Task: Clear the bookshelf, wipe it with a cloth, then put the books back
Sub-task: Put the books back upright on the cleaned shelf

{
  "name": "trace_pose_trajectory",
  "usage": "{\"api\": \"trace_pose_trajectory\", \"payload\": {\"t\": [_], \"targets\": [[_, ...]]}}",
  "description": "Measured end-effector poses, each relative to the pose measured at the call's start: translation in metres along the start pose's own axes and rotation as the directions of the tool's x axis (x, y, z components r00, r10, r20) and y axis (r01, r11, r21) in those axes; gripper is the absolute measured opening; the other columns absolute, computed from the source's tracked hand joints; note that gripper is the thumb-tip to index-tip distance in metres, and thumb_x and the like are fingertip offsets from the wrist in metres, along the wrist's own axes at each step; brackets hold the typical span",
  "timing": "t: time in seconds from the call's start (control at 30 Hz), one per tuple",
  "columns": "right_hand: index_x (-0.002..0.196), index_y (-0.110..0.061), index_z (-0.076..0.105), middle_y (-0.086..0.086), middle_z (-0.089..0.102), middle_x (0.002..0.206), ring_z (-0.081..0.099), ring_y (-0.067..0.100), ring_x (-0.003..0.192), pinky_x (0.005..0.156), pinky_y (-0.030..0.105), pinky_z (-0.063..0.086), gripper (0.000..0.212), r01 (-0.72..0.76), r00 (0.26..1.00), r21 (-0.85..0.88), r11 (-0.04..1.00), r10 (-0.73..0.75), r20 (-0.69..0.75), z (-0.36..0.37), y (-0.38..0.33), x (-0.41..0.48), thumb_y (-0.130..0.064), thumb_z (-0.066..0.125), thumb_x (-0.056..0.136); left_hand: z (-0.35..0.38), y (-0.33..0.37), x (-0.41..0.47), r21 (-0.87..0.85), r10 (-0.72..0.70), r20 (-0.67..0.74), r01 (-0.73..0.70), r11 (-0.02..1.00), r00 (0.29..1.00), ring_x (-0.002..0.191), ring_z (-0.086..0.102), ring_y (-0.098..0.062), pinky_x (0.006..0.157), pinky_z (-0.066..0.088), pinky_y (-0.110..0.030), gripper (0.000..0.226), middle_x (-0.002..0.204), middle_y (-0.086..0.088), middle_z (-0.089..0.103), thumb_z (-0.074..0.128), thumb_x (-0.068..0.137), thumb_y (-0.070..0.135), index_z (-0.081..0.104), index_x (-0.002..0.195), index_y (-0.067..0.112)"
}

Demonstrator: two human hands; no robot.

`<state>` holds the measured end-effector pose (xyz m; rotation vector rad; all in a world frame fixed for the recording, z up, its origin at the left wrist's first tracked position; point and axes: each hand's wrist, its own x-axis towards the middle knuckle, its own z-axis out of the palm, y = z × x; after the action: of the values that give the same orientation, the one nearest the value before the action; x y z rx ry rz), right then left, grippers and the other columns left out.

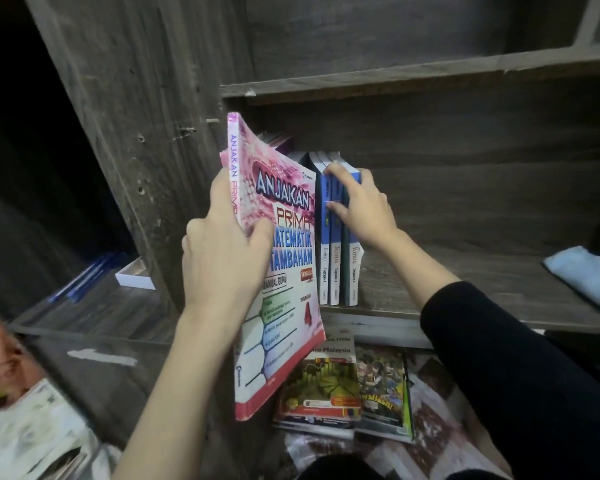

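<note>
The left hand [222, 258] grips a pink workbook [284, 188] by its spine, thumb across the cover, holding it tilted at the left end of the shelf [465, 292], in front of the row. The right hand [361, 209] clasps three blue textbooks [333, 271] near their tops, thumb on the spines and fingers over the far side, holding them upright just left of the shelf's middle. The workbook is a large, thin paperback; it will likely be light but floppy, its cover already bowing, so a hold on the spine suits it best. The textbooks look stiff enough to stand, but would probably topple rightward without a hand on them. To their left the gap against the upright side panel [146, 133] is narrow and partly filled. To their right the shelf runs bare to a folded pale blue cloth [582, 275] at its right end. The board above [395, 81] leaves good headroom. More books [343, 386] lie on the floor below the shelf's front edge.
</note>
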<state>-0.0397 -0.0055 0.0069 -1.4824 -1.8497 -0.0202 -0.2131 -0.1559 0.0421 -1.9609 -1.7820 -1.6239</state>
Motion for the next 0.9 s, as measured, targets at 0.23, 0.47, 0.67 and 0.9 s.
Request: {"api": "trace_pose_trajectory", "payload": {"t": [0.23,0.47,0.67,0.9], "targets": [[0.141,-0.034,0.033,0.01,0.034,0.138,0.056,0.04,0.103,0.076,0.035,0.04,0.05,0.002,1.0,-0.015,1.0,-0.002,0.009,-0.003,-0.004,-0.004,-0.028,0.055,0.095,0.026,0.011,0.031,0.078,0.05,-0.025,-0.048,0.996,0.998,0.096,0.051,-0.032,0.078,0.034,-0.032,0.059,0.118,-0.013,0.059,0.049,0.09,0.024,0.029,0.145,0.026],[0.142,-0.035,0.031,0.01,0.033,0.139,0.056,0.042,0.101,0.081,0.041,0.045,0.052,-0.007,1.0,-0.036,0.999,0.007,0.006,-0.001,-0.003,-0.003,-0.029,0.054,0.095,0.062,0.001,0.046,0.048,0.102,-0.105,-0.097,0.994,0.989,0.056,0.04,-0.01,0.06,0.032,-0.01,0.055,0.095,-0.007,0.059,0.048,0.092,0.021,0.032,0.145,0.017],[0.141,-0.037,0.033,0.01,0.035,0.135,0.057,0.044,0.094,0.079,0.042,0.045,0.051,-0.001,1.0,-0.028,1.0,0.001,-0.01,0.0,-0.002,-0.003,-0.028,0.054,0.095,0.102,-0.035,0.028,0.005,0.056,-0.113,-0.056,0.998,0.992,0.055,0.056,-0.034,0.06,0.053,-0.044,0.061,0.068,-0.014,0.062,0.044,0.085,0.027,0.035,0.144,0.013],[0.142,-0.04,0.031,0.009,0.032,0.14,0.057,0.046,0.092,0.079,0.045,0.046,0.052,0.017,1.0,-0.062,0.998,-0.017,-0.002,0.004,-0.004,-0.005,-0.029,0.053,0.096,0.138,-0.064,-0.001,0.009,0.066,-0.173,-0.065,0.998,0.983,0.062,0.062,-0.037,0.051,0.047,-0.037,0.057,0.096,-0.022,0.063,0.046,0.076,0.025,0.047,0.129,0.004]]}}
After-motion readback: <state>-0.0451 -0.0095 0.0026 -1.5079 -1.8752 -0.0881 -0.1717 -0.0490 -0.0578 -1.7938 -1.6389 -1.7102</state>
